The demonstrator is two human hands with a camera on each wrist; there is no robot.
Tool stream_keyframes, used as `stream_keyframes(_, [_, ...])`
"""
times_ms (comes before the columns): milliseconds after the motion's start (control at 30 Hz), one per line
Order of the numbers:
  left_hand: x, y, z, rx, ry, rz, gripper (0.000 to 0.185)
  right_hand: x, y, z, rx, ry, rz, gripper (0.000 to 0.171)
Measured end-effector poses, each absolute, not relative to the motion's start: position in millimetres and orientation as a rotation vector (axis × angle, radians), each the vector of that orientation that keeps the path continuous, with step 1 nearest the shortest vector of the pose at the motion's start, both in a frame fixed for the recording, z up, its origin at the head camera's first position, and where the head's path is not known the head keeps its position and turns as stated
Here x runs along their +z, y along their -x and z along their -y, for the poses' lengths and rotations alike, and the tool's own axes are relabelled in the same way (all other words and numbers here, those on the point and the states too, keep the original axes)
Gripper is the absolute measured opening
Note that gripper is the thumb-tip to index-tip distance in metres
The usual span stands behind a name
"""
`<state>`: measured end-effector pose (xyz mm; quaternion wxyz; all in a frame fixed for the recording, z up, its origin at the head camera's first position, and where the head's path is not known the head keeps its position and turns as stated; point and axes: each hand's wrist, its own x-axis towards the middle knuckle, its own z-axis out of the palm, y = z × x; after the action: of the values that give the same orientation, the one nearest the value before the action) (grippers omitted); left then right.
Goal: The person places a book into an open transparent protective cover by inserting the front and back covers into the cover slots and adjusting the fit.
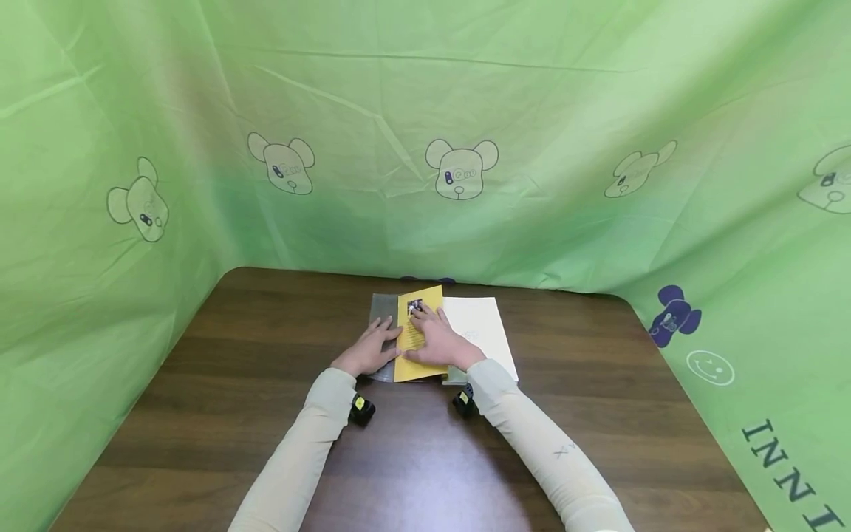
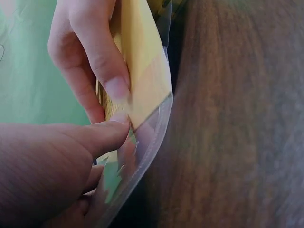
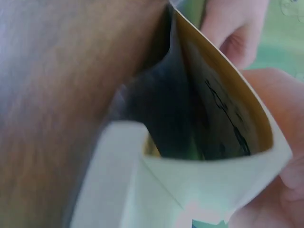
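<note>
- Yellow book flap sits folded over a clear plastic cover, just left of the open white page, mid-table.
- Left hand lies flat on the plastic, fingers straight; right hand presses the flap, fingers extended.
- Judged step: fitting the flap into the sleeve (next calls for sliding it squarely inward).
- Hidden: the book's spine and whether the flap is inside the pocket; wrist views are blurred.

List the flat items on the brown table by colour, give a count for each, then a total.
Yellow booklet flap: 1
White book: 1
Clear plastic sleeve: 1
Total: 3
The left hand rests on the sleeve and the right hand presses on the yellow flap.
</note>
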<state>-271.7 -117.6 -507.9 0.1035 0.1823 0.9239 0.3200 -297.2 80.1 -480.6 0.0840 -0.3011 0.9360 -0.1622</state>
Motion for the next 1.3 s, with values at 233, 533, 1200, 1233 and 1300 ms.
stream_keyframes(233, [-509.7, 272.3, 117.6, 0.918, -0.524, -2.715, 0.054, -474.3, 295.8, -95.8, -0.454, 0.925, -2.726, 0.081])
stream_keyframes(533, [-510.3, 272.9, 118.8, 0.886, -0.492, -2.72, 0.056, -467.7, 296.4, -119.0, -0.491, 0.817, -2.705, 0.102])
stream_keyframes(1200, [-506.1, 270.6, 116.8, 0.891, -0.494, -2.718, 0.056, -462.7, 300.0, -168.4, -1.018, 0.933, -2.399, 0.099])
stream_keyframes(1233, [-506.1, 270.8, 116.8, 0.892, -0.491, -2.718, 0.056, -463.3, 300.1, -168.5, -1.025, 0.939, -2.397, 0.098])
stream_keyframes(1300, [-506.4, 271.1, 117.2, 0.894, -0.488, -2.718, 0.056, -465.5, 300.4, -168.5, -1.035, 0.938, -2.398, 0.098])
